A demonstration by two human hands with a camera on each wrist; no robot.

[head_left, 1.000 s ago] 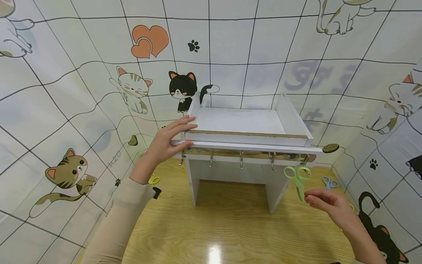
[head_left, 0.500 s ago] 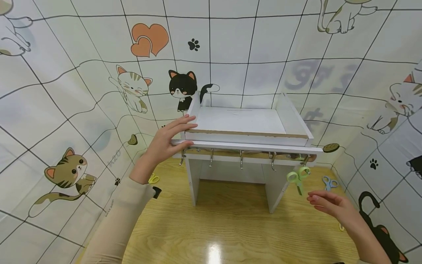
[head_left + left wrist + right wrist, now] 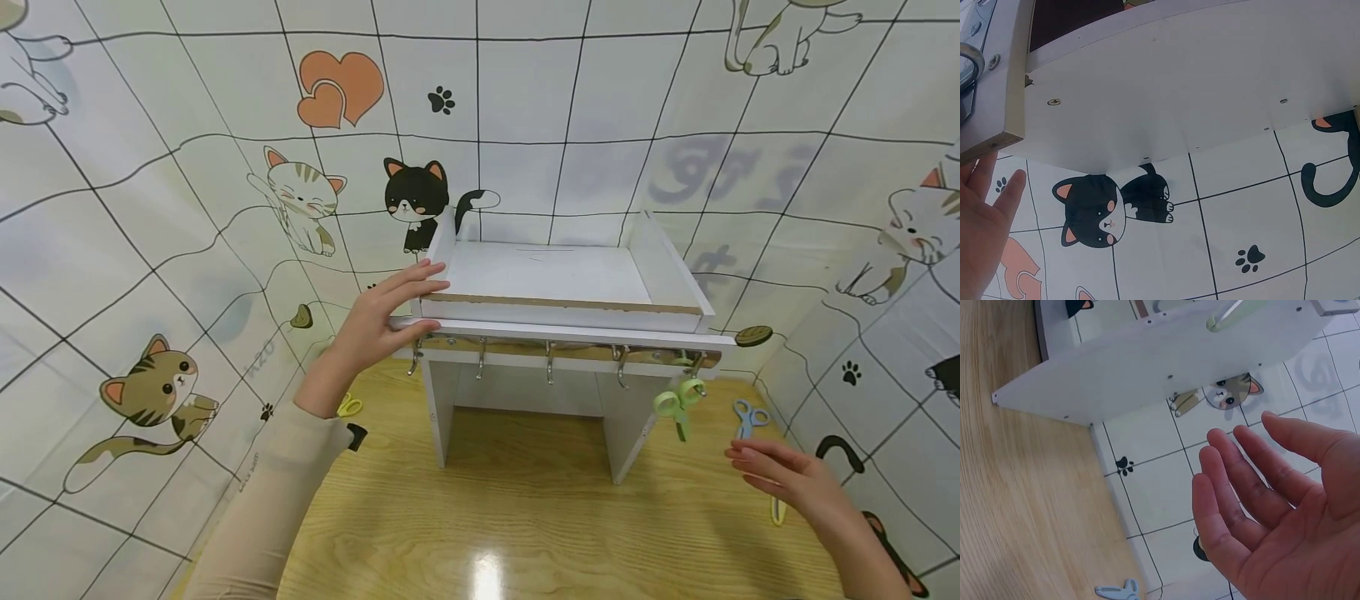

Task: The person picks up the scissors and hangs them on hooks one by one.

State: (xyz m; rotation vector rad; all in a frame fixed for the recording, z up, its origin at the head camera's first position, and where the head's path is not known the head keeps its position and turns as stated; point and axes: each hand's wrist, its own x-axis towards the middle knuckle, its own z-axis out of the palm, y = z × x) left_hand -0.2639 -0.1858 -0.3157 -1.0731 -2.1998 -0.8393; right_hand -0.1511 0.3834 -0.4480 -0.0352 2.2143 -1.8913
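A white wooden shelf unit point(image 3: 555, 317) stands on the table, with a row of metal hooks point(image 3: 549, 367) along its front rail. Green scissors point(image 3: 681, 402) hang at the rightmost hook, their blades pointing down. My left hand point(image 3: 371, 325) rests on the shelf's left end, fingers extended over the top and thumb at the front edge. To the right of the hanging scissors is my right hand point(image 3: 791, 479), holding nothing, its fingers loosely bent. Blue scissors point(image 3: 750, 414) lie on the table just beyond its fingertips in the head view.
Yellow scissors point(image 3: 349, 406) and a small black object point(image 3: 357, 437) lie left of the shelf, partly behind the left arm. A yellow handle point(image 3: 777, 511) shows beneath the right hand. Cat-printed sheeting point(image 3: 540, 100) surrounds the wooden table point(image 3: 525, 525).
My right hand has let go of the green scissors and moved away to the right. The scissors have settled, hanging at the right hook. The left hand has stayed put.
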